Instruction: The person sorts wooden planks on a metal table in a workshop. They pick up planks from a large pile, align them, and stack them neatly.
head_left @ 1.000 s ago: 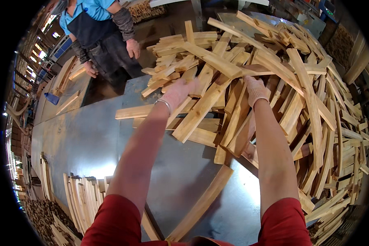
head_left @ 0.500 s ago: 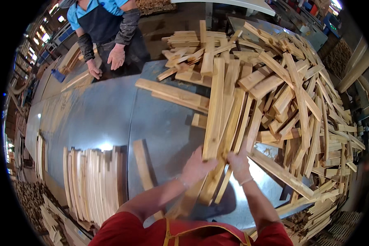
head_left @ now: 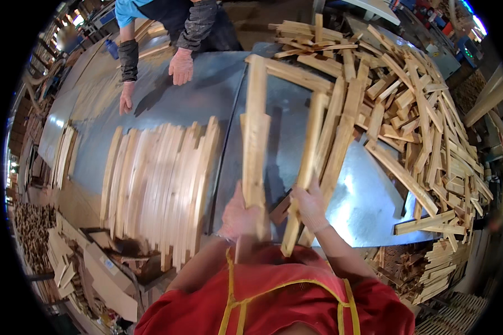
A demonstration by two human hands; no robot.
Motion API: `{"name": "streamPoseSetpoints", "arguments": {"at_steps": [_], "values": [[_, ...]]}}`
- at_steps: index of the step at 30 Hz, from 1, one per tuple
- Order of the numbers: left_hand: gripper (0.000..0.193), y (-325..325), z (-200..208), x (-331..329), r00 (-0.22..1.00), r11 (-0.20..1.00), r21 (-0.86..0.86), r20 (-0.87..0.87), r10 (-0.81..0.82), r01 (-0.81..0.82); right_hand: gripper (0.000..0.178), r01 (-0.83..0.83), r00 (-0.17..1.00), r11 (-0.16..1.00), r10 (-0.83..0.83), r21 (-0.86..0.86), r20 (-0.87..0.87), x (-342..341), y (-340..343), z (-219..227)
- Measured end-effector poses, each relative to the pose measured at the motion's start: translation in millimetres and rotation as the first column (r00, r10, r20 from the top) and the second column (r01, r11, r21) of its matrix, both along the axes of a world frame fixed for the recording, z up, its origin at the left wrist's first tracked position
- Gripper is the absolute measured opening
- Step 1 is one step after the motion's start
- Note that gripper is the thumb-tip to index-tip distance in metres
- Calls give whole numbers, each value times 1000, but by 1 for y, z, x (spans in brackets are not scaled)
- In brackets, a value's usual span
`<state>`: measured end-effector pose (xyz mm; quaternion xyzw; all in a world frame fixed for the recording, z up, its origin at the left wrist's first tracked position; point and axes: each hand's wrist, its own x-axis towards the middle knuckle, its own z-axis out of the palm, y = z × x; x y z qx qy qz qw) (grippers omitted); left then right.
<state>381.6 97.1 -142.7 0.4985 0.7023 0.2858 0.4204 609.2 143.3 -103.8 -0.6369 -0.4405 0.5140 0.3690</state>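
My left hand (head_left: 240, 216) is closed around the near end of one or more long wooden strips (head_left: 255, 134), raised and pointing away from me over the metal table. A hand's width to the right, my right hand (head_left: 311, 207) grips another wooden strip (head_left: 313, 146). More strips (head_left: 343, 131) lie just beyond and to the right of that hand. Left of my left hand, a row of wooden strips (head_left: 162, 184) lies side by side on the table. The fingertips of both hands are partly hidden by the wood.
A large jumbled heap of wood pieces (head_left: 425, 123) covers the right side. Across the metal table (head_left: 207, 84), a co-worker's gloved hands (head_left: 181, 67) hang over the surface. A smaller bundle of strips (head_left: 65, 156) lies far left; cardboard (head_left: 109, 279) is below the near edge.
My hands have drawn apart and nearer my body, parting the strips they held close together. The view has shifted left, and the co-worker's hands now reach over the table.
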Motion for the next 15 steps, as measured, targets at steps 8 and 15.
{"name": "streamPoseSetpoints", "arguments": {"at_steps": [8,15], "values": [[86,-48,-13,-88,571,975,-195,-791,-220,105,67,-718,518,614,786,-329,336,-161,-18,-69],[87,-48,-37,-85,381,973,-224,-896,-226,52,47,-414,881,903,367,111,299,-56,31,36]]}}
